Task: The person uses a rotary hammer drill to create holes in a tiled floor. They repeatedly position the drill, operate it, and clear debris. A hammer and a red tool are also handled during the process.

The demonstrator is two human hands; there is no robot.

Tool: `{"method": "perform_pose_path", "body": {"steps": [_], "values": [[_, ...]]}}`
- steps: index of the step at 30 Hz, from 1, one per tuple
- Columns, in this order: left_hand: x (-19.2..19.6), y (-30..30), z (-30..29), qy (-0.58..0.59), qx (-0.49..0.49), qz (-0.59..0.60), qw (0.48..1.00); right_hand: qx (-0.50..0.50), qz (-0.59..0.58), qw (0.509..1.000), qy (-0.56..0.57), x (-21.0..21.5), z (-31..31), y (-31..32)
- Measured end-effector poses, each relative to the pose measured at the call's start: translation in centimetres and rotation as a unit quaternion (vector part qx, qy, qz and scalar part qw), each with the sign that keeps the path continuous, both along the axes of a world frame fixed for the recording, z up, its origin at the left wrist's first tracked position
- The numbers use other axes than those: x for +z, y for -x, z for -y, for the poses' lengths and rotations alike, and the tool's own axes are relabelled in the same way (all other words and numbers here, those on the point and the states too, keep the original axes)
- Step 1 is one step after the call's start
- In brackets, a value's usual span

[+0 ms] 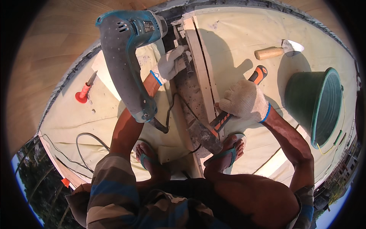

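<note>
A curved, rubbery power tool (119, 57) looms nearest. The left hand (170, 65) has knit-gloved fingers curled round a dark metal rod (188, 65) over a gritty channel (187, 91); the right hand (246, 101) grips a blocky-headed hammer (207, 139).

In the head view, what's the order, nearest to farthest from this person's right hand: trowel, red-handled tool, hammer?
1. Hammer, gripped in the right hand.
2. Trowel, lying toward the upper right.
3. Red-handled tool, across at far left.

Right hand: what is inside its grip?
The right hand holds a hammer; its handle end and head show on either side, but the gripped middle is covered.
</note>
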State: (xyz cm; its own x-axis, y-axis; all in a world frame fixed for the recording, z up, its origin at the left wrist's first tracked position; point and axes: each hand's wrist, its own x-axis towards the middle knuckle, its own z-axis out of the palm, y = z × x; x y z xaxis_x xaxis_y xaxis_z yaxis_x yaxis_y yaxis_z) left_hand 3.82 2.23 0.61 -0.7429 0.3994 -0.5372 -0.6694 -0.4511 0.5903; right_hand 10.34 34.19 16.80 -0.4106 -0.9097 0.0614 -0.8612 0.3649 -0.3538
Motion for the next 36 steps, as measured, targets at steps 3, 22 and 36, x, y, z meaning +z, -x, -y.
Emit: {"method": "perform_pose_path", "body": {"steps": [3, 22, 36], "values": [[-0.7, 0.3, -0.3, -0.035, -0.005, -0.006, 0.999, -0.031, 0.002, 1.0, 0.004, -1.4, 0.7, 0.6], [0.0, -3.0, 0.6, -0.025, 0.016, 0.009, 1.0, -0.232, 0.078, 0.967, -0.068, -0.3, -0.5, -2.2], [-2.7, -1.7, 0.1, -0.046, 0.054, -0.008, 0.997, -0.244, 0.083, 0.964, -0.058, -0.8, -1.3, -1.7]]}}
